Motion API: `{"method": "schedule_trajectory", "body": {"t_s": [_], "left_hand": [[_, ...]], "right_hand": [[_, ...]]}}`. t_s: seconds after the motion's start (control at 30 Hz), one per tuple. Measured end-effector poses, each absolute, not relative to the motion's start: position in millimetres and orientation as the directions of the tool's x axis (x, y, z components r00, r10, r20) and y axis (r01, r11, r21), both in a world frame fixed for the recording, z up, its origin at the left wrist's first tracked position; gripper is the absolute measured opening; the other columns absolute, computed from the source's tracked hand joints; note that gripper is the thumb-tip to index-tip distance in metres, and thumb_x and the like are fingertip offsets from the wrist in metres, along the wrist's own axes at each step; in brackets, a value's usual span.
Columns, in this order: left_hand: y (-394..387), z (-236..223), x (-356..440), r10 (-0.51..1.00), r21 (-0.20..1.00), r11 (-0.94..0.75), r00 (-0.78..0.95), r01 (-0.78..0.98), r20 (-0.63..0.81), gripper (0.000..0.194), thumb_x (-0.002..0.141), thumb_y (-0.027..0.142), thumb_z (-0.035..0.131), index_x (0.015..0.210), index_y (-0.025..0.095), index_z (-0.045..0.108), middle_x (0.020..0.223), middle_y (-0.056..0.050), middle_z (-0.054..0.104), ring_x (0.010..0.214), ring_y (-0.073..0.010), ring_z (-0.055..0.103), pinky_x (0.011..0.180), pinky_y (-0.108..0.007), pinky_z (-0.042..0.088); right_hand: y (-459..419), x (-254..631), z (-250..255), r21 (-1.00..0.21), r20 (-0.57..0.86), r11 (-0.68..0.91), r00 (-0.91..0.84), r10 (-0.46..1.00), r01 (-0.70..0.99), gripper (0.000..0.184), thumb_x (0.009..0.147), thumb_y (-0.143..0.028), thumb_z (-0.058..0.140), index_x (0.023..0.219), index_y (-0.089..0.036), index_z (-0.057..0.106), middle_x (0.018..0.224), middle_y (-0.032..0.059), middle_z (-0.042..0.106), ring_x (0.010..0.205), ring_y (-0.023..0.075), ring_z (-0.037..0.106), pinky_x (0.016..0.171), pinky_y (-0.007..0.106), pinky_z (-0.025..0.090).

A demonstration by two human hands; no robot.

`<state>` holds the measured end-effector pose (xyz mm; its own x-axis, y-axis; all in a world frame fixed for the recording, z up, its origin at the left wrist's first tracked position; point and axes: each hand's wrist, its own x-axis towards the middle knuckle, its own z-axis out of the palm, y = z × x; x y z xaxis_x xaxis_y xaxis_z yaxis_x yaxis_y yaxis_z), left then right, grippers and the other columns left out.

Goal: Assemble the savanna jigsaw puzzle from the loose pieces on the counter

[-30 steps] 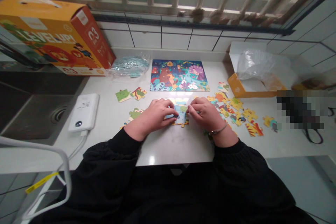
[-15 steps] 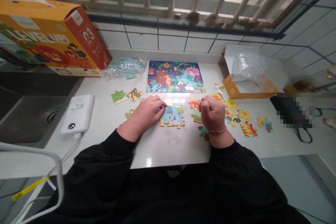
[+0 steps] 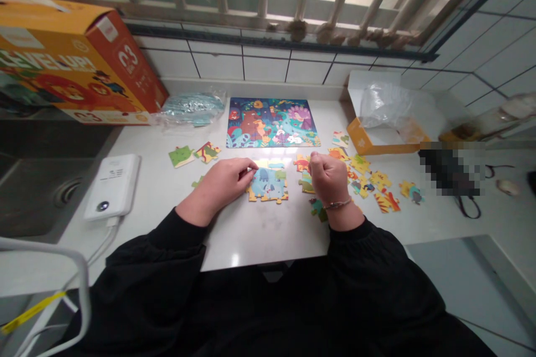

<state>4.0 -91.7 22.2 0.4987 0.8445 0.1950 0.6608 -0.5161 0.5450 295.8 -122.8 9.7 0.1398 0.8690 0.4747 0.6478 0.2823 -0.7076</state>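
Observation:
Several joined jigsaw puzzle pieces [image 3: 269, 183] form a light-blue block with elephants on the white counter. At its left edge, my left hand [image 3: 226, 181] is closed, with thumb and forefinger touching the block. My right hand [image 3: 330, 178] is a fist, thumb side up, standing to the right of the block. Whatever it might hold is hidden. Beside and partly behind this fist lie a red-and-yellow puzzle piece [image 3: 301, 163], a green puzzle piece [image 3: 306, 182] and a dark green puzzle piece [image 3: 317, 209].
A finished-looking forest puzzle [image 3: 274, 122] lies behind my hands. Loose yellow pieces [image 3: 380, 179] spread to the right, green ones [image 3: 181, 156] to the left. Around them are an open box [image 3: 385, 142], a plastic packet [image 3: 192, 109], a power bank [image 3: 113, 187], an orange carton [image 3: 138, 75] and a sink [image 3: 42, 178].
The whole scene has shifted slightly left as the camera turned. Both hands keep nearly the same pose and place beside the puzzle pieces.

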Motion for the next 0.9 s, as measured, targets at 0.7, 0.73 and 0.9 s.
{"method": "schedule_trajectory", "body": {"t_s": [0.7,0.73,0.9], "left_hand": [[-91,20,4,0.817,0.495,-0.540,0.565,0.681,0.114,0.017,0.103,0.022,0.065,0.108,0.020,0.081,0.086,-0.005,0.079,0.074,-0.0201,0.068,0.073,-0.032,0.045],[-91,19,3,0.813,0.480,-0.547,0.571,0.686,0.111,0.017,0.103,0.022,0.064,0.107,0.020,0.081,0.088,-0.006,0.080,0.076,-0.0210,0.069,0.074,-0.033,0.045],[-89,18,3,0.807,0.449,-0.560,0.581,0.696,0.107,0.018,0.103,0.022,0.063,0.105,0.021,0.081,0.094,-0.007,0.082,0.081,-0.0231,0.072,0.076,-0.034,0.048]], "right_hand": [[-123,296,6,-0.776,0.444,0.216,0.270,0.854,0.592,0.061,0.111,-0.051,0.048,0.055,-0.026,0.046,0.053,-0.0023,0.047,0.053,0.0150,0.048,0.062,0.033,0.037],[-123,296,8,-0.782,0.447,0.215,0.284,0.848,0.586,0.061,0.111,-0.050,0.048,0.055,-0.026,0.047,0.053,-0.0023,0.047,0.053,0.0151,0.048,0.062,0.033,0.038],[-141,306,31,-0.765,0.489,0.198,0.352,0.798,0.613,0.061,0.112,-0.050,0.046,0.057,-0.026,0.052,0.054,-0.0014,0.052,0.056,0.0166,0.054,0.064,0.032,0.042]]}}
